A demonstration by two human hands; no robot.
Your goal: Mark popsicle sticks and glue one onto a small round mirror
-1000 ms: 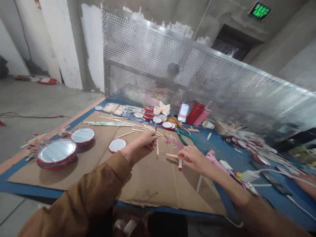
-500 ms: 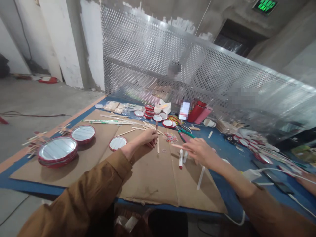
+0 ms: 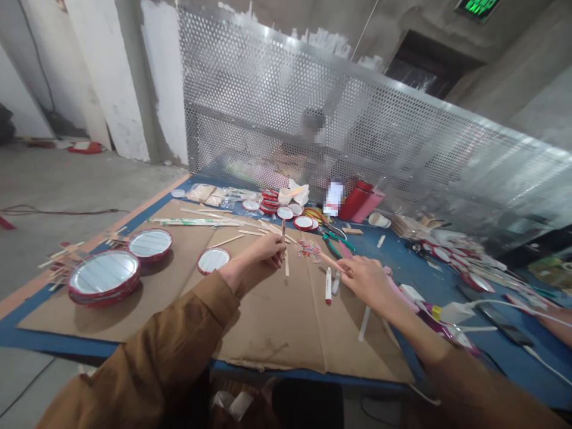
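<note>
My left hand (image 3: 268, 250) rests on the brown cardboard sheet (image 3: 268, 316) and pinches a flat wooden stick (image 3: 283, 231) that stands upright. A second stick (image 3: 286, 263) lies flat on the cardboard just right of that hand. My right hand (image 3: 367, 276) hovers over the cardboard's right part and holds another wooden stick (image 3: 331, 261) that points up and to the left. A white marker with a red tip (image 3: 328, 285) lies just left of the right hand. A small round red-rimmed mirror (image 3: 213, 260) lies left of my left hand.
Two larger red-rimmed round mirrors (image 3: 103, 274) sit at the left. Small mirrors (image 3: 302, 223), loose sticks, green pliers (image 3: 334, 244) and red and pink bottles (image 3: 355, 202) crowd the far side. A pink glue gun (image 3: 397, 289), cables and a phone lie right. A perforated metal screen (image 3: 357, 131) stands behind.
My right hand has drawn back to the right with its stick, whose tip now points up-left. My left hand stays put, holding its stick upright.
</note>
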